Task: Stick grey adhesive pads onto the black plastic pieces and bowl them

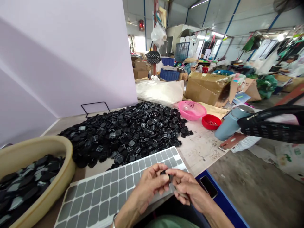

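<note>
My left hand (154, 179) is closed, pinching a small black plastic piece (163, 172) between thumb and fingers. Facing it, my right hand (184, 185) has its fingertips at the same piece. A thin greyish strip (172, 187) shows below the right fingers; what it is I cannot make out. Both hands are above the right part of a white sheet (106, 174) covered with rows of grey rounded-rectangle stickers. Behind the sheet spreads a large heap of similar black plastic pieces (133, 129).
At left stands a yellow tub (68, 152) holding more black pieces. A pink basket (192, 109), a red bowl (211, 122) and a blue-grey bottle (229, 122) line the table's right side. A phone (209, 186) lies on a blue surface beside my right arm. Cardboard boxes stand behind.
</note>
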The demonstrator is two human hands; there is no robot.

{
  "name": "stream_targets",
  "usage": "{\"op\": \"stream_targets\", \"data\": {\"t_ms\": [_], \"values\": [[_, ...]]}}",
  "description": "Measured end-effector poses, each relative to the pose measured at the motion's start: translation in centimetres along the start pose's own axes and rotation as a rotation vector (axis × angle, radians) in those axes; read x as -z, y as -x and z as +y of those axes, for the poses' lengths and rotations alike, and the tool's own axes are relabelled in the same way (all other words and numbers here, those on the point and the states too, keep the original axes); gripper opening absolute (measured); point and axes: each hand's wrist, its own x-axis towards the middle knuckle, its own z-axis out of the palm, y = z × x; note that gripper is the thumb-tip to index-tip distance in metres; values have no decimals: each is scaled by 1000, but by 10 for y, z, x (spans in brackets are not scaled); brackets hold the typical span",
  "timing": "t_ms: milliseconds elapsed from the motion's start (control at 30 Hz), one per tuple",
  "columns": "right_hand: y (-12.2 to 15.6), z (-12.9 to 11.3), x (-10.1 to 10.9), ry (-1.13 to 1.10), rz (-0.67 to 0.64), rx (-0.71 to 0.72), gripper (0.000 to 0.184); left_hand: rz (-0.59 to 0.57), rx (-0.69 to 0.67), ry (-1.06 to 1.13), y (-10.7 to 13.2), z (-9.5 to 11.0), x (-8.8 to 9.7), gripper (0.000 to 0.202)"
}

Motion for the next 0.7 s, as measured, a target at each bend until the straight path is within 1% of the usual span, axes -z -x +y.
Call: {"op": "stream_targets", "data": {"t_ms": [67, 100, 200, 300, 433, 600, 700], "values": [[1, 0, 0, 32, 7, 7, 52, -12, -14, -4, 3, -3, 0, 58], [1, -1, 0, 69, 7, 15, 52, -2, -27, -16, 3, -3, 0, 58], [4, -2, -2, 253, 29, 80, 47, 72, -61, -73, 5, -4, -2, 48], [10, -2, -3, 473, 58, 163, 41, 116, -63, -60, 6, -2, -6, 41], [18, -3, -3, 685, 123, 254, 34, 91, -22, -30, 7, -1, -10, 39], [17, -3, -1, 915, 327, 501, 26, 39, -25, -11, 6, -2, -13, 39], [13, -3, -1, 1057, 342, 601, 25, 42, -27, -14, 8, 0, -15, 37]]}}
